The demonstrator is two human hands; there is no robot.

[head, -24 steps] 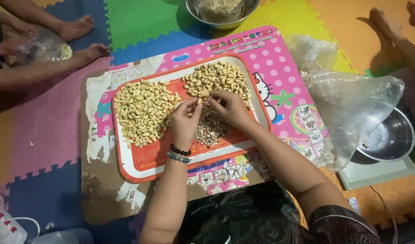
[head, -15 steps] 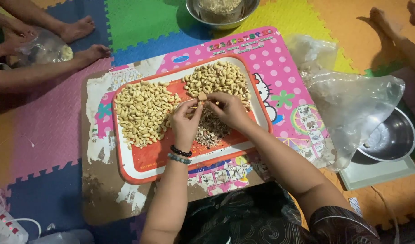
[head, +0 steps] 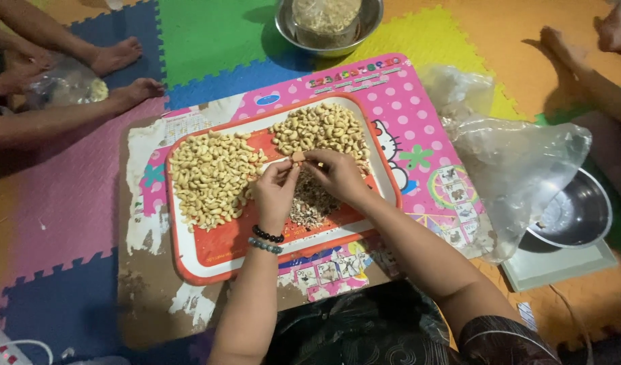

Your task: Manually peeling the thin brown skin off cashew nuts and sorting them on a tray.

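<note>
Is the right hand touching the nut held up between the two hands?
Touching. The head view shows the right hand with its fingertips pinched on the brownish nut, above the heap of skins on the tray.

Bare forearms; two bead bracelets (head: 266, 240) on left wrist, black and grey-green; dark patterned garment (head: 364, 331).

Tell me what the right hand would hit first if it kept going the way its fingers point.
The right hand points up-left, toward the left hand and the nut pinched between them. Past those, probably the left cashew pile, though height above the tray is unclear.
</note>
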